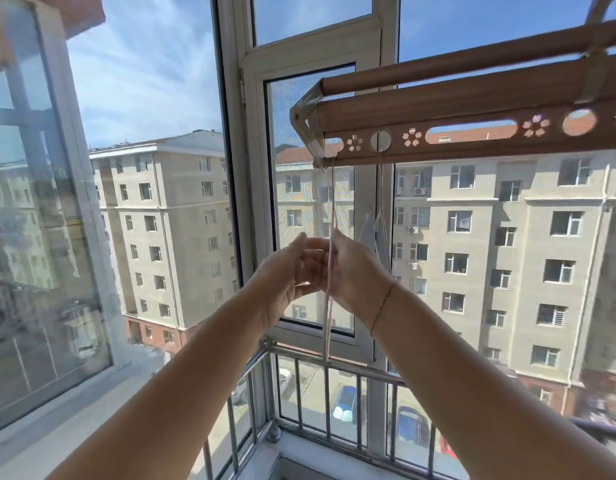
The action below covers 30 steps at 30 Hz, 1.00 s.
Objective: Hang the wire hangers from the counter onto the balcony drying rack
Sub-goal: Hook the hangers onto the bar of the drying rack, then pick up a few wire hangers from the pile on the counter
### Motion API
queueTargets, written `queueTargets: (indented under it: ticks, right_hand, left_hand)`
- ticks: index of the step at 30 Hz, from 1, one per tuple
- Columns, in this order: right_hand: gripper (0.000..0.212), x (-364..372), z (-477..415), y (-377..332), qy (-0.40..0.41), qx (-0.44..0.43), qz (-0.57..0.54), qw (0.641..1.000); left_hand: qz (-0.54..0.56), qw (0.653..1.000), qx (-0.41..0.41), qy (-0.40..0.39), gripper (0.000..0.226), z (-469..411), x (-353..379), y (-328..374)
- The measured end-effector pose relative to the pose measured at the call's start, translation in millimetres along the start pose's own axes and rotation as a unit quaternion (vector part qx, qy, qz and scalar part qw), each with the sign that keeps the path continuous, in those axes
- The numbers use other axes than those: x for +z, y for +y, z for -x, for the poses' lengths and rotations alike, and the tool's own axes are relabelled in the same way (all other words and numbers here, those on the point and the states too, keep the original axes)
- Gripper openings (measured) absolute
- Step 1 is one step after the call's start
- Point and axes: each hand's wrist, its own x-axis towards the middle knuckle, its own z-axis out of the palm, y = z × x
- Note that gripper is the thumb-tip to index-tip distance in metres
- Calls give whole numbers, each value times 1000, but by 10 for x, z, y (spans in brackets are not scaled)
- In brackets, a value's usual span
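Left hand [285, 277], right hand [356, 268]: wire hanger [327, 327] between fingers [338, 242].

1. Drying rack [472, 102]: matt brown wood-grain finish, with a shiny metal ring [380, 140] set in its lower bar.
2. Wire hanger [328, 306] under the rack's end: thin, pale, smooth wire.
3. Railing [334, 363] below the rack: glossy bare metal.
4. Window frame [237, 168] behind the rack: smooth, white, faintly glossy.

Brown drying rack [472, 98] with flower cutouts; pale pink wire hanger [328, 306].
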Motion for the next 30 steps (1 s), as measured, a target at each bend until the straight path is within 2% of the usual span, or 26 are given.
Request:
queueTargets:
  ticks: [5, 9, 11, 14, 21, 24, 30]
  right_hand:
    - [41, -273, 215, 270, -2, -49, -28, 998]
    - [29, -564, 475, 525, 31, -165, -34, 985]
    - [24, -744, 623, 649, 55, -211, 33, 975]
    - [23, -1059, 810, 871, 86, -214, 175, 957]
    - [30, -2344, 1247, 992, 189, -150, 369, 897]
    - [46, -2991, 1541, 759, 244, -139, 406, 870]
    - [57, -4193, 2393, 149, 339, -132, 452, 814]
  left_hand:
    - [-20, 996, -29, 84, 41, 104, -276, -458]
    - [-38, 993, -58, 92, 33, 246, -313, -940]
    - [-53, 992, -83, 81, 32, 288, -270, -1202]
    - [-84, 987, -125, 63, 31, 298, -133, -1585]
    - [-181, 973, -130, -61, 22, 338, 706, -2096]
    - [-209, 961, -105, -149, 30, 385, 1286, -2209]
    - [-224, 929, -41, -290, 47, 564, 2786, -2399]
